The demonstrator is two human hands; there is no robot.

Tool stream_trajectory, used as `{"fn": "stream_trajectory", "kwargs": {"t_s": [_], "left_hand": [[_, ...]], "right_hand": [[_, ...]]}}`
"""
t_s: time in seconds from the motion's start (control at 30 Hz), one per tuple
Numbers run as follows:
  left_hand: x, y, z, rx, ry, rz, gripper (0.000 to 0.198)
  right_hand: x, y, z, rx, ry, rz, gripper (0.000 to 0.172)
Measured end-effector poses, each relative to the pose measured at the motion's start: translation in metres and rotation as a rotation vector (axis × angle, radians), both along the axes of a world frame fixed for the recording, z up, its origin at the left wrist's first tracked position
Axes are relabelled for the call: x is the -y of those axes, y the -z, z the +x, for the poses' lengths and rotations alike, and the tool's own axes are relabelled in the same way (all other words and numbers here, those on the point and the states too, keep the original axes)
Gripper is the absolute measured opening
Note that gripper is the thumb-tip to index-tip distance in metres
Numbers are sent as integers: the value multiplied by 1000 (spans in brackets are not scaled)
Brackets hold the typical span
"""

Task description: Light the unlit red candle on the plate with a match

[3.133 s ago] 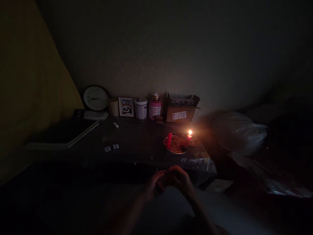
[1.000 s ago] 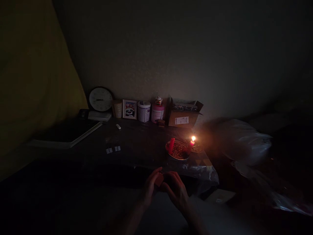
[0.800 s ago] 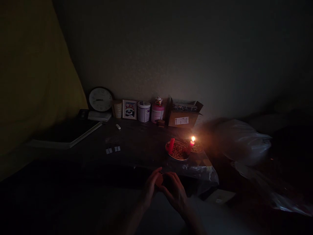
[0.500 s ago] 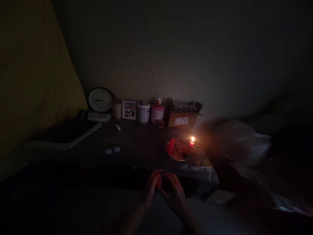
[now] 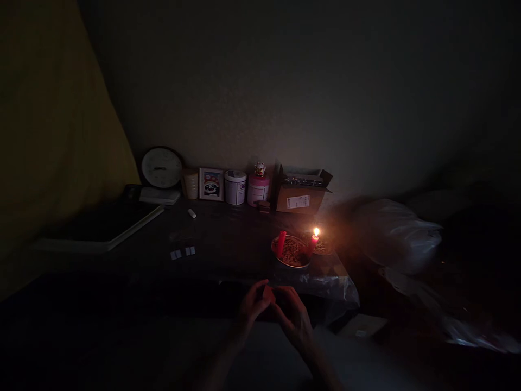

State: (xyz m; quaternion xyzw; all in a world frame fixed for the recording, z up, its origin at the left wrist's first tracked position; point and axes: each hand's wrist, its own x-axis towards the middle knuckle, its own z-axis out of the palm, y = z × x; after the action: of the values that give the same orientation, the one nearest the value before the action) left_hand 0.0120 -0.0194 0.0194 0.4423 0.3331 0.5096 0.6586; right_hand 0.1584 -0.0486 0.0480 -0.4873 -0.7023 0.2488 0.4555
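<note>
In the dim light, my left hand (image 5: 251, 307) and my right hand (image 5: 296, 315) meet in front of the table's near edge. Between their fingertips is a small, reddish, flat-sided thing (image 5: 268, 295), too dark to name. Fingers of both hands are curled in around it. Just beyond them, a round metal dish (image 5: 290, 265) of brown grains stands on the table. An unlit red candle (image 5: 281, 244) stands in its left side, leaning slightly. At the dish's right side is a burning red candle (image 5: 313, 241), the main light here.
Along the wall stand a clock (image 5: 161, 167), a panda picture frame (image 5: 211, 184), a white tub (image 5: 235, 188), a pink-lidded tub (image 5: 258, 190) bearing a figurine, and an open carton (image 5: 299, 198). A plastic bag (image 5: 396, 233) lies right. A plastic-covered corner (image 5: 342, 288) hangs near the dish.
My fingers have shifted around the reddish thing, and more of it shows between the fingertips. The view has swung slightly right, so the table's things sit further left.
</note>
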Motion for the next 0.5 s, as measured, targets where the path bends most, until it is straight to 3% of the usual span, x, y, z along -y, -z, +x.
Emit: {"fn": "stream_trajectory", "kwargs": {"t_s": [0.13, 0.23, 0.5], "left_hand": [[0, -3, -2, 16, 9, -1, 42], [1, -8, -1, 107, 17, -106, 44], [3, -6, 1, 248, 17, -231, 35]], "right_hand": [[1, -6, 1, -87, 23, -81, 25], [1, -9, 4, -199, 34, -135, 28], [-7, -1, 13, -394, 116, -154, 28]]}}
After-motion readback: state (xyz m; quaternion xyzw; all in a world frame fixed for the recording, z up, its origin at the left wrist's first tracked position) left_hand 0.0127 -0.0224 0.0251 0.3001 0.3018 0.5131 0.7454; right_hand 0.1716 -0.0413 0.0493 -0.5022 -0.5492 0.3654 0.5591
